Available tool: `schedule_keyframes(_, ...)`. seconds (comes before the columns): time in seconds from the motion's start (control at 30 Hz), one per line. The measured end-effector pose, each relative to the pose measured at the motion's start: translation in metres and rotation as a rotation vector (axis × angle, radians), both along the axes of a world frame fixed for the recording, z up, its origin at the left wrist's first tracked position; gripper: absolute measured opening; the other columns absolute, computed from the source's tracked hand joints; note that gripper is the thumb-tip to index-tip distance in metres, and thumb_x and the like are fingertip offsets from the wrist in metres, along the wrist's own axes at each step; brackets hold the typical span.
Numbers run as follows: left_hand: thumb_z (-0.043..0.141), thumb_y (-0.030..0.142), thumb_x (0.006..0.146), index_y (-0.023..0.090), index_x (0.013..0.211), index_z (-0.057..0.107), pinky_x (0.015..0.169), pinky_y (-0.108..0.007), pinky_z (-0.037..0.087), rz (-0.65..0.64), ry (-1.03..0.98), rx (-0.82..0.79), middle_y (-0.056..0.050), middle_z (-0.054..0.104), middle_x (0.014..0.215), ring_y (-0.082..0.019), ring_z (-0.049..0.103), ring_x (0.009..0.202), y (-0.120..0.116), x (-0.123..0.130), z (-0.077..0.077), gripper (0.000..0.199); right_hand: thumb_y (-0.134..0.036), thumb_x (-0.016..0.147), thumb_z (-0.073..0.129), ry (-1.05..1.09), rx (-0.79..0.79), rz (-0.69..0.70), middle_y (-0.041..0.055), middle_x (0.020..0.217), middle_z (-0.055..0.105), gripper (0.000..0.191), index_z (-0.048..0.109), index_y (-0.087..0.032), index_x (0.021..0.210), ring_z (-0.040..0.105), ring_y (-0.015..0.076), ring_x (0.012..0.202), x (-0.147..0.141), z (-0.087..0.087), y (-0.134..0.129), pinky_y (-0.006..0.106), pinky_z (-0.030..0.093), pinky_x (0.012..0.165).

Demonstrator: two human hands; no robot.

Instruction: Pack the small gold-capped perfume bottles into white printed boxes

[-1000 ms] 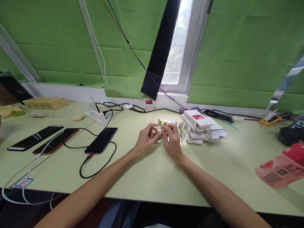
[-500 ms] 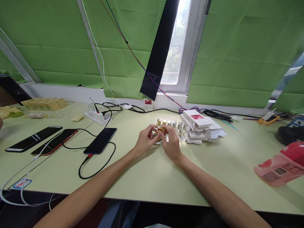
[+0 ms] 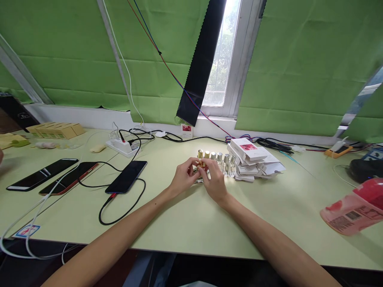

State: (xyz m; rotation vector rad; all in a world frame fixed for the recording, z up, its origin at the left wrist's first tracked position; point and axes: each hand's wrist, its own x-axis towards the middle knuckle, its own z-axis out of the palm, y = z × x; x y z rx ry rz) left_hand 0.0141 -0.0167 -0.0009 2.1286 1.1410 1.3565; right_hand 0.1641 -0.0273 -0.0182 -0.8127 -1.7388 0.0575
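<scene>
My left hand (image 3: 183,176) and my right hand (image 3: 217,184) meet over the table, fingertips pinched together. Between them is a small glass perfume bottle (image 3: 202,164) with a gold top, mostly covered by my fingers. Just behind, several little clear perfume bottles (image 3: 226,165) with gold and silver caps stand upright in a row. Some of these are partly hidden by my right hand. To their right lies a stack of flattened white boxes (image 3: 247,149) with a pink flower print.
Phones (image 3: 126,177) and a charging cable lie on the left, near a white power strip (image 3: 121,146). A pink cup (image 3: 353,209) stands at the right. Yellow boxes (image 3: 56,130) and black cables (image 3: 273,146) line the back. Someone else's hand (image 3: 1,154) shows at the left edge.
My fingers have shifted slightly around the gold top of the bottle, the right hand moving a touch left. Everything else stays in place.
</scene>
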Motion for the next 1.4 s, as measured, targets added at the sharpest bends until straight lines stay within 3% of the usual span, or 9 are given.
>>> schedule_keyframes(0.5,0.060,0.019,0.082,0.022,0.111,0.064,0.055,-0.022,0.036,-0.002,0.082,-0.055,0.005,0.063,0.080,-0.008,0.040,0.056,0.0030,-0.0027,0.0000,0.029,-0.020,0.105,0.044,-0.038,-0.010,0.039,0.0094,0.115,0.066,0.027,0.059,-0.023,0.127,0.062,0.0212,0.111,0.0008,-0.0007,0.0011,0.037,0.057,0.089)
schedule_keyframes(0.93,0.056,0.026,0.088,0.018,0.100,0.067,0.054,-0.023,0.034,-0.025,0.131,-0.084,0.005,0.056,0.069,-0.008,0.037,0.056,0.0012,-0.0014,0.0029,0.018,-0.015,0.103,0.047,0.006,0.135,0.066,0.0086,0.115,0.069,0.034,0.064,-0.027,0.131,0.063,0.0209,0.103,0.0003,-0.0010,0.0050,0.037,0.057,0.088)
schedule_keyframes(1.13,0.060,0.032,0.089,0.016,0.097,0.066,0.057,-0.023,0.036,-0.037,0.174,-0.087,0.004,0.055,0.067,-0.009,0.040,0.057,0.0022,-0.0027,0.0008,0.019,-0.018,0.104,0.047,-0.005,0.104,0.031,0.0091,0.114,0.071,0.034,0.064,-0.025,0.133,0.063,0.0219,0.102,0.0018,-0.0038,0.0090,0.039,0.057,0.087)
schedule_keyframes(1.4,0.058,0.024,0.085,0.015,0.087,0.062,0.058,-0.024,0.035,-0.027,0.245,-0.063,0.004,0.056,0.066,-0.009,0.041,0.058,0.0051,-0.0036,-0.0025,0.009,-0.018,0.103,0.047,-0.042,0.026,0.026,0.0089,0.113,0.070,0.035,0.064,-0.025,0.132,0.062,0.0233,0.104,0.0015,-0.0055,0.0086,0.041,0.057,0.090)
